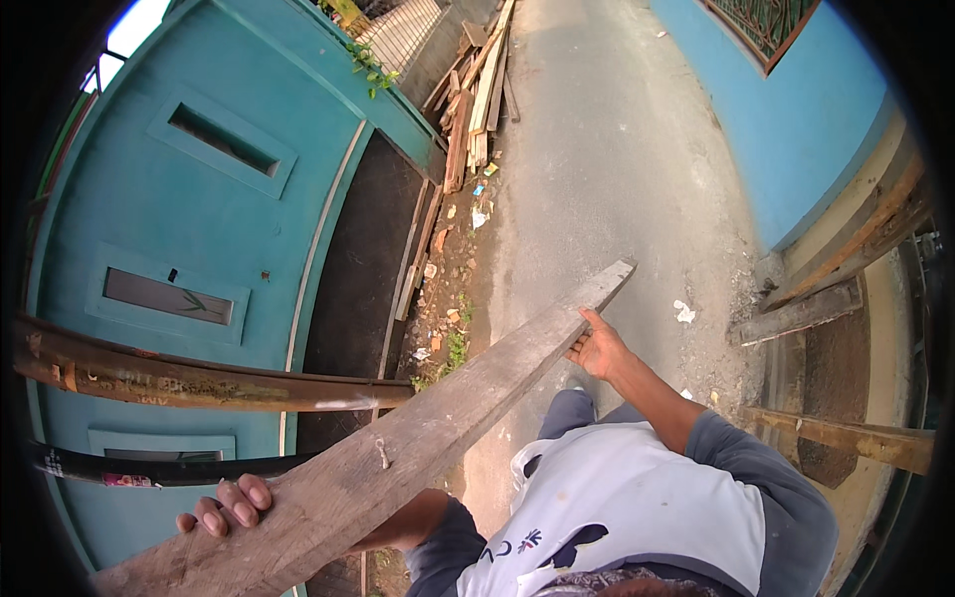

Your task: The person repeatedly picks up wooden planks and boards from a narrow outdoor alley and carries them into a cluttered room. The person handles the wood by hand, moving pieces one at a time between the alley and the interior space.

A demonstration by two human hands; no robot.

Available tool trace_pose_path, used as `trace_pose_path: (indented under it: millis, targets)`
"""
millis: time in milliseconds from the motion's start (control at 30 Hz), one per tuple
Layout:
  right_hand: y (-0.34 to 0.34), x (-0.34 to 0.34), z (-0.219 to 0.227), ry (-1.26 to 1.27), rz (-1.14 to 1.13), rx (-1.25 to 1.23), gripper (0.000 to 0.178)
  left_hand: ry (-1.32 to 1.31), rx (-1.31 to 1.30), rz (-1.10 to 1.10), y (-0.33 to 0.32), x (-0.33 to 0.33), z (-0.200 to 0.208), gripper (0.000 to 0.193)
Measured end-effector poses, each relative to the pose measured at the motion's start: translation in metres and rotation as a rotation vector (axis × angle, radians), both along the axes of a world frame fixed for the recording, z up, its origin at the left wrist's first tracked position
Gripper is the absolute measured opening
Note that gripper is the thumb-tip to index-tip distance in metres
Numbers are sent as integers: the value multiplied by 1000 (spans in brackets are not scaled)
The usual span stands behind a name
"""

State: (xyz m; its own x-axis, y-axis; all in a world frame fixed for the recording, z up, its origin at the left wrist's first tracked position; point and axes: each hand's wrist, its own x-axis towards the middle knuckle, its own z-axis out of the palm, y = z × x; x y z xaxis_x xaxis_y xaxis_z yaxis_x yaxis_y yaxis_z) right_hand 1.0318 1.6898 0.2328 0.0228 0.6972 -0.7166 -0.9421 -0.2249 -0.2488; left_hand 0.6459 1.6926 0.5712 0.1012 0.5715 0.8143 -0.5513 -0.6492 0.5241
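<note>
A long, weathered wooden plank (pixel 418 418) lies across my body, running from the lower left up to a narrow end over the lane. Near its lower left end, my left hand (pixel 234 504) grips it, with the fingers curled over the upper edge; the thumb and palm are hidden behind the wood. My right hand (pixel 597 345) holds the plank nearer its far end, on the near edge, fingers at its side and underneath. A small pale knot or scrap shows on the plank's face at mid-length.
A narrow paved lane (pixel 607 129) runs ahead. On the left stand a teal wall (pixel 239 239), a rusty pole (pixel 199 378) and a black pole (pixel 179 470). A lumber pile (pixel 477 99) lies farther along that side. A blue wall (pixel 796 109) and timber beams (pixel 856 443) flank the right.
</note>
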Motion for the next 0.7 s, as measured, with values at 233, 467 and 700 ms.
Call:
trace_pose_path:
  millis: [233, 467, 700]
  targets:
    - [152, 115, 21, -42, 4, 51, 71, -98, 54, 53, 125, 94, -16, 49]
    - [307, 263, 21, -175, 40, 90, 72, -184, 105, 100, 247, 247, -51, 48]
    - [413, 394, 28, -222, 40, 111, 74, -360, 92, 112, 362, 364, -84, 44]
